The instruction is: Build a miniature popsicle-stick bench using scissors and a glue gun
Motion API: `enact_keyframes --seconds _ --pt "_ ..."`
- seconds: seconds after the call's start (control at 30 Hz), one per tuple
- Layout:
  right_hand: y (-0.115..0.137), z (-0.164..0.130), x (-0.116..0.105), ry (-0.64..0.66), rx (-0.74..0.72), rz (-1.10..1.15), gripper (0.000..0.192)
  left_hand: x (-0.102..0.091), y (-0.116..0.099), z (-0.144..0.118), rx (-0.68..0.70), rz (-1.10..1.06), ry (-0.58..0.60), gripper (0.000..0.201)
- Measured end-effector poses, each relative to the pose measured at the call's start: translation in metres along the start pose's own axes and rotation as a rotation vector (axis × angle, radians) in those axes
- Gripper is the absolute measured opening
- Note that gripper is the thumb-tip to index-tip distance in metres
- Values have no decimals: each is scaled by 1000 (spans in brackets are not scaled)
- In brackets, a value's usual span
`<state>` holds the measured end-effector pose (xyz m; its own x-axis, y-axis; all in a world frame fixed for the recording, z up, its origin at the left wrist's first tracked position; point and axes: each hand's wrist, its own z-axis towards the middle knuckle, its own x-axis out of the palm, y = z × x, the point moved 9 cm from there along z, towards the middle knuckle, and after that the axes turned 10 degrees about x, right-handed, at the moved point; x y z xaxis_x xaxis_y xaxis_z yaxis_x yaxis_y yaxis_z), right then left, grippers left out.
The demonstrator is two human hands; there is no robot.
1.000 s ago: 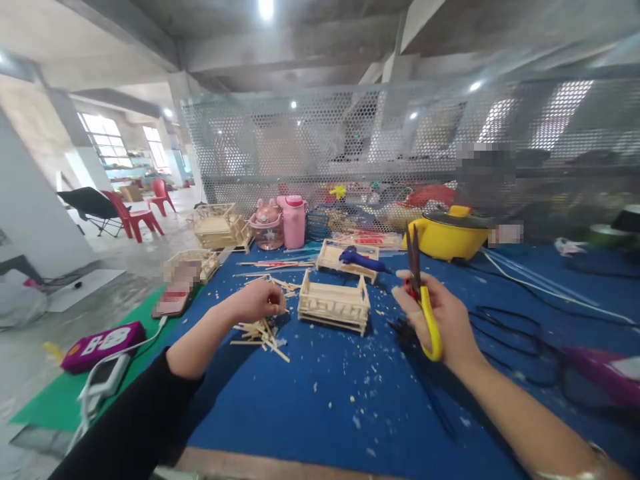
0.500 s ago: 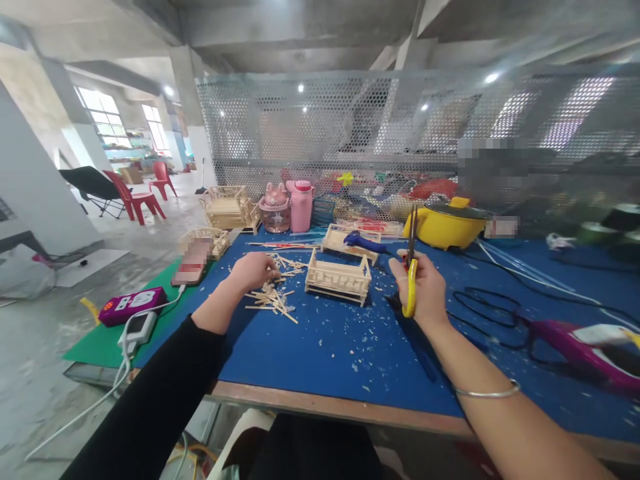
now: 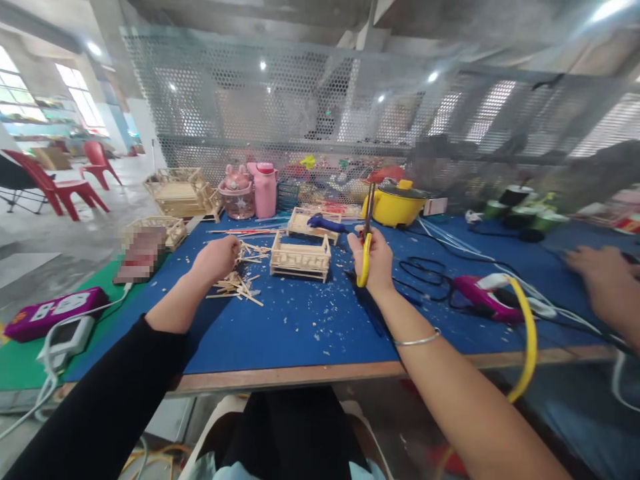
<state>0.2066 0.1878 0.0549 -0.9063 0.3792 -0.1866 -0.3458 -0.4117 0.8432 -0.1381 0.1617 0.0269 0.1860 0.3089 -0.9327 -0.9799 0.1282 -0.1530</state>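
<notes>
A pair of yellow-handled scissors with dark metal blades is pointing upward in the right hand, whose fingers are gripping the handle. A small, pale wooden rack is standing between the hands on the blue worktop. The left hand is hovering just beside scattered, thin, pale wooden sticks; its fingers are curling together, though at this angle I cannot tell whether they are pinching a stick. Behind the rack, a blue gun-shaped tool is lying across a second, low wooden frame. Farther back, a pink bottle and a round yellow pot are standing. A co-worker's hand is showing at far right.
</notes>
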Motion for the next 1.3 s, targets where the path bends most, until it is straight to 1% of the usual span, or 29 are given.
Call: enact_keyframes --seconds 0.1,0.17,0.27,0.37,0.47,0.53,0.63,0.7,0.77,0.83,0.97,1.1,1.2,1.27,1.3 --pt "-1 0 -1 4 12 7 35 6 -2 1 60 -68 17 33" --pt "-1 0 1 30 18 12 36 12 -2 3 82 -72 44 35" --pt "0 -3 8 115 23 -2 36 19 -3 5 106 -66 74 24" --pt "3 -8 16 198 -6 -43 35 22 -8 6 128 -120 85 20" --pt "8 -11 20 233 -65 -57 35 20 -8 5 105 -140 73 20" --pt "11 -12 20 228 -84 -52 33 14 -7 4 86 -141 35 22" --pt "13 -11 19 204 -73 -60 33 8 -10 3 108 -181 -7 24" --pt "14 -10 17 190 -66 -71 35 7 -11 3 124 -239 -10 24" --pt "15 -9 16 178 -67 -81 36 6 -9 2 103 -320 -6 24" --pt "15 -8 15 161 -79 -90 36 4 -5 2 62 -368 -31 23" --pt "12 -7 15 148 -85 -104 37 -10 7 0 -10 -357 -172 22" --pt "14 -8 13 131 -93 -134 37 -14 22 1 -47 -370 -227 36" --pt "18 -8 11 113 -95 -154 40 -24 44 1 -71 -375 -289 45" --pt "20 -8 10 95 -78 -141 41 -33 64 -4 -147 -283 -316 45" --pt "21 -8 9 89 -69 -135 42 -35 74 -7 -194 -214 -297 45"
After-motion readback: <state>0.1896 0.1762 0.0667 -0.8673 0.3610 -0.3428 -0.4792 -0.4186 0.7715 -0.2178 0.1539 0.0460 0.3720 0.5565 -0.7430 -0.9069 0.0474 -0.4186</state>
